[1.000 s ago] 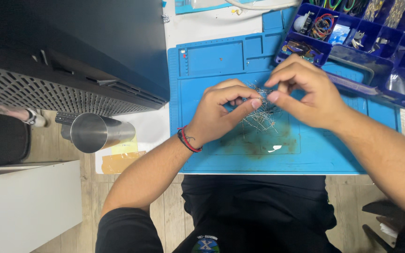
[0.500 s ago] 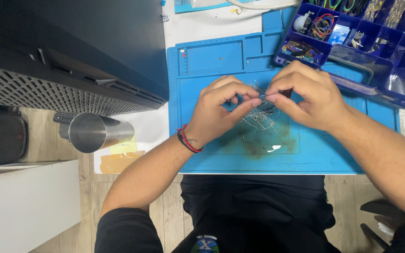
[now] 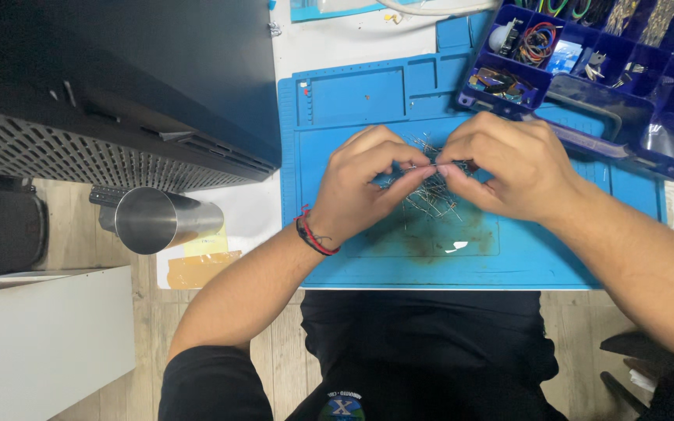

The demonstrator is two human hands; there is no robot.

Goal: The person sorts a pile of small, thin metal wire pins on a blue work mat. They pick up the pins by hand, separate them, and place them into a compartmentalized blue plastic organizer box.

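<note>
Hands (image 3: 360, 183) closer together, thin wire pins (image 3: 429, 191) tangled

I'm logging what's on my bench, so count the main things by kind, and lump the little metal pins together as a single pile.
Hands: 2, left hand and right hand
Blue work mat: 1
Pile of thin metal pins: 1
Compartment organiser box: 1
Steel cup: 1
Wristband: 1
Total: 7

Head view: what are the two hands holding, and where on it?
Left hand and right hand pinch the ends of a thin metal wire lead above the blue silicone work mat.
</note>
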